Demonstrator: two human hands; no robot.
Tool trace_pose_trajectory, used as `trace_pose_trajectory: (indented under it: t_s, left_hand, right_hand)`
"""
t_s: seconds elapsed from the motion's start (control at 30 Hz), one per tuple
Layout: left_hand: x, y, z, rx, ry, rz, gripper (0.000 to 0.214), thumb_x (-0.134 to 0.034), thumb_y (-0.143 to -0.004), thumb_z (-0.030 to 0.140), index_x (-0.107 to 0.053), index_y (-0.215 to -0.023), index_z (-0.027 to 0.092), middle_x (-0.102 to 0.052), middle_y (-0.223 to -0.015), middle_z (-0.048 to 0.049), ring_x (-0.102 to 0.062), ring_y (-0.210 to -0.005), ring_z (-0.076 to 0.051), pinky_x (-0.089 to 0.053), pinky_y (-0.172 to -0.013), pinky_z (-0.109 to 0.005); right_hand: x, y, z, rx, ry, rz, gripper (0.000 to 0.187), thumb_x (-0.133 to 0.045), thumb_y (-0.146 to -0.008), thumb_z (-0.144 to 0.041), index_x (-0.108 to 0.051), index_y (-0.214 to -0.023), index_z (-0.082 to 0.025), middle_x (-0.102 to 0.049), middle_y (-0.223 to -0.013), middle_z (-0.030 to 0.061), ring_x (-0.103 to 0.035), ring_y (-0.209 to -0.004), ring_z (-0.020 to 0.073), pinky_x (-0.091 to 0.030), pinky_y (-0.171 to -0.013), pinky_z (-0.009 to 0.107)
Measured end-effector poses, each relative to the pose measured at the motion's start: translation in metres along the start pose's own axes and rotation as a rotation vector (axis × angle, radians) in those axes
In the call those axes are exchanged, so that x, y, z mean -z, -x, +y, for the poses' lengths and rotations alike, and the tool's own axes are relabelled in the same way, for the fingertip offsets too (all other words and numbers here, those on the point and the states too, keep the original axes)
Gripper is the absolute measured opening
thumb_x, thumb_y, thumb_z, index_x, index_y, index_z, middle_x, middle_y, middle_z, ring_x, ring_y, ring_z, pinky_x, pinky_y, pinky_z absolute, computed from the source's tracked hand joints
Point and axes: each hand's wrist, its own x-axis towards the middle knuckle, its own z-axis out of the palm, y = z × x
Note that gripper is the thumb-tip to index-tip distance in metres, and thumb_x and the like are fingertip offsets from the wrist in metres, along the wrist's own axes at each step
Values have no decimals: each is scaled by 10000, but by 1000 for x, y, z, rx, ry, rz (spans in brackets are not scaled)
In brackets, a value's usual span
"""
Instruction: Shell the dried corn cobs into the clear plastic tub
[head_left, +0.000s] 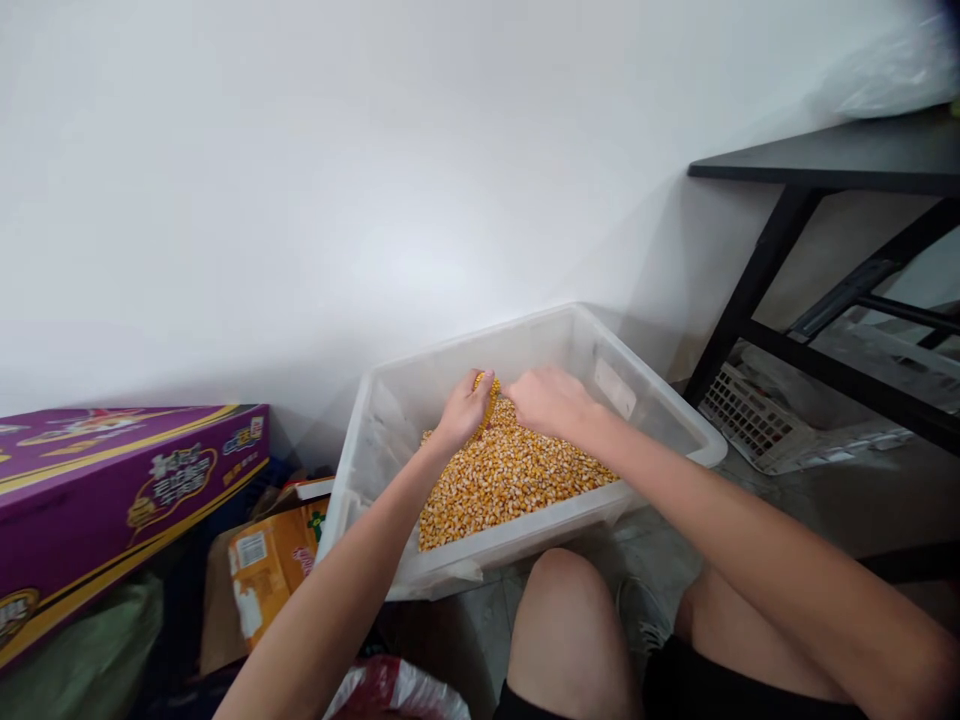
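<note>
A clear plastic bin stands on the floor against the white wall, partly filled with loose yellow corn kernels. Both my hands are inside it, over the kernels near the back. My left hand is closed round a corn cob, whose yellow end shows above my fingers. My right hand is closed with its fingers pressed against the same cob from the right. My bare knees are just in front of the bin.
A purple printed carton lies at the left, with an orange box below it. A black table frame stands at the right over white plastic baskets. A red bag sits by my left arm.
</note>
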Motion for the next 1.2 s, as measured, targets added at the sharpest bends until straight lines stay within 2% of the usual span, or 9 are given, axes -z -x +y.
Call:
trace_pose_trajectory:
  t_s: [0.17,0.3,0.4,0.57,0.67,0.8,0.93,1.07,1.2]
  left_hand:
    - [-2,-1,-3,-30,-53,-7,447,-393,-876,604,-541,-1011,205,-556,-705,3,-520,-505,-95,-372,-401,-166]
    - [-1,-1,-1,-55,-37,7,429,-407,-878,588,-543,-987,196,-573,-743,-11,-546,-540,-98,-395,-406,-162]
    - [3,-1,2,-36,-33,-21,434,-413,-867,603,-536,-971,200,-556,-723,-2,-544,-486,-100,-381,-360,-171]
    - [9,1,6,70,20,-131,449,-412,-856,622,-507,-985,203,-534,-622,17,-528,-404,-114,-337,-307,-177]
    - [11,3,6,70,6,-146,457,-416,-851,629,-507,-979,200,-541,-609,16,-521,-386,-114,-337,-300,-181]
    - [12,4,10,30,-14,-126,450,-413,-855,624,-509,-980,202,-535,-612,19,-538,-396,-118,-349,-300,-181]
    - [10,7,13,-8,-69,-87,440,-417,-854,616,-525,-963,204,-562,-671,5,-545,-407,-111,-351,-296,-177]
    - [8,9,10,-23,-130,-85,433,-468,-831,609,-546,-951,201,-581,-713,-10,-548,-420,-108,-346,-298,-173]
    - [8,10,9,-13,-112,-124,387,-571,-795,546,-539,-937,188,-595,-702,-15,-533,-431,-96,-355,-328,-169]
  right_hand:
    - [-5,-9,12,-66,-300,-62,224,-458,-820,-213,-676,-791,-173,-673,-750,74,-569,-624,151,-306,-540,247]
    - [-7,-17,19,-50,-474,-139,261,-426,-843,-206,-676,-789,-157,-668,-740,56,-527,-604,125,-298,-543,233]
    - [-5,-14,15,-76,-440,-153,269,-421,-856,-207,-687,-858,-163,-687,-795,65,-559,-631,136,-327,-563,234]
    - [-1,2,-9,-51,-53,4,268,-446,-839,-167,-679,-972,-160,-693,-863,139,-649,-804,237,-410,-672,292]
    - [-2,6,-18,-8,41,49,303,-404,-839,-117,-677,-969,-144,-688,-816,152,-660,-812,263,-421,-688,322]
    - [-3,6,-13,-73,-110,44,242,-444,-836,-192,-674,-913,-183,-688,-797,104,-642,-729,220,-385,-608,278]
    - [-3,-2,-1,-155,-391,-79,237,-441,-838,-223,-676,-822,-190,-676,-741,55,-573,-617,150,-322,-543,245]
    - [-6,-7,5,-160,-560,-185,280,-431,-851,-229,-699,-902,-167,-683,-762,59,-568,-627,142,-323,-545,238]
    - [-7,2,-1,-150,-375,-108,276,-437,-869,-248,-696,-932,-174,-705,-867,97,-627,-717,186,-374,-591,253]
